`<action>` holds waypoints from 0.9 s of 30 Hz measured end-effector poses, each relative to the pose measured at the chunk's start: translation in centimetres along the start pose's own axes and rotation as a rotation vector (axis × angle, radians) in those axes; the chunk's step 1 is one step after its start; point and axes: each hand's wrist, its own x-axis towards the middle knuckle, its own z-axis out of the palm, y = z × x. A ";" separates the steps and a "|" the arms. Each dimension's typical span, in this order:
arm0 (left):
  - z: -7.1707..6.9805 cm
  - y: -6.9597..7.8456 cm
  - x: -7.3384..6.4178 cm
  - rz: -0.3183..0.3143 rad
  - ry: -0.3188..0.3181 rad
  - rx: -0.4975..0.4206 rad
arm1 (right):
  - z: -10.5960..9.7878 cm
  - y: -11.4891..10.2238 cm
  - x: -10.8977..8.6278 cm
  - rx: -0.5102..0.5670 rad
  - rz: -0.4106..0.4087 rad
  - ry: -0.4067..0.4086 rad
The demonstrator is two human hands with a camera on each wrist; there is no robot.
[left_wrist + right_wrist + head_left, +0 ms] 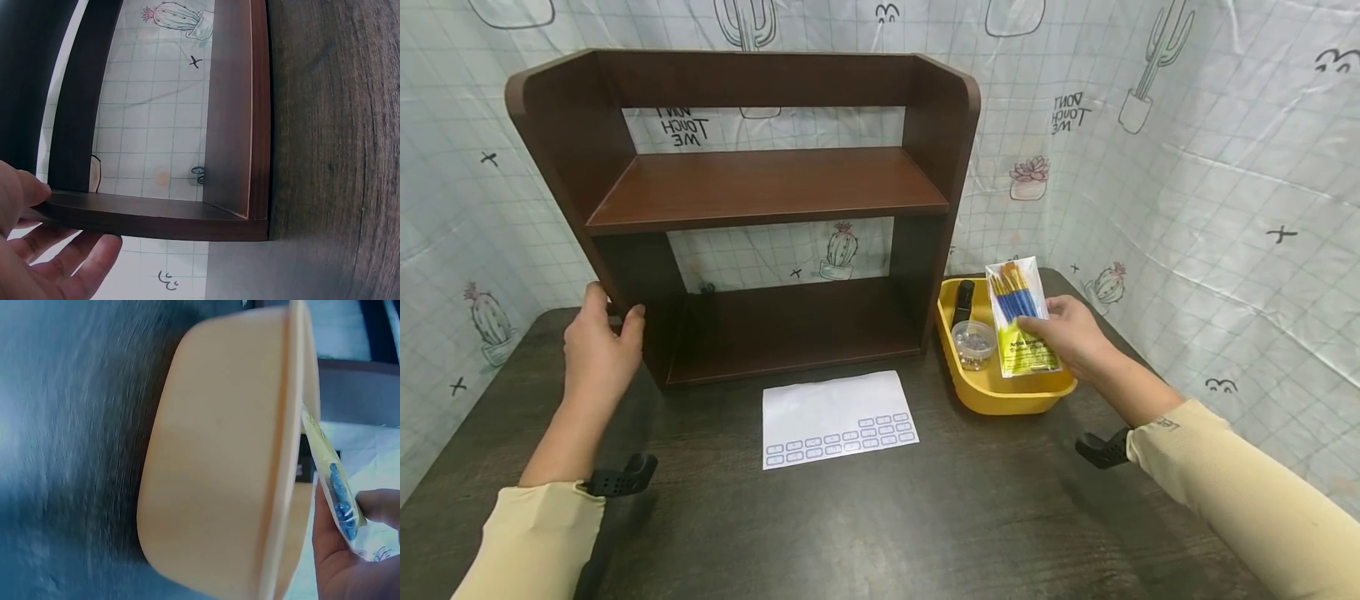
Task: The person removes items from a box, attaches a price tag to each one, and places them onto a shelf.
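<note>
My right hand [1078, 337] pinches a clear pack of paintbrushes [1018, 304] with blue handles and a yellow lower part. The pack is over a yellow basket [992, 404]; in the right wrist view, thumb and fingers hold the pack [331, 475] near the basket's rim [287, 450]. My left hand [602, 346] grips the left side panel of a dark brown two-tier shelf [767, 187]. In the left wrist view, the thumb of the left hand [50, 250] lies on one side of the panel [156, 215] and the fingers on the other.
Inside the basket are a round clear container [974, 343] with small pieces and a black object [962, 302]. A white sheet [838, 417] printed with small blue boxes lies on the dark table [865, 533] before the shelf. A patterned curtain [1240, 208] hangs behind.
</note>
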 end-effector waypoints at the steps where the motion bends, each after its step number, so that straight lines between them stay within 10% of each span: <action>1: -0.1 -0.1 0.0 0.000 0.000 -0.001 | 0.0 -0.2 -0.2 0.023 0.005 -0.001; 27: 0.3 -0.3 0.2 0.016 0.009 -0.013 | 6.9 -2.3 -8.1 0.355 -0.042 -0.324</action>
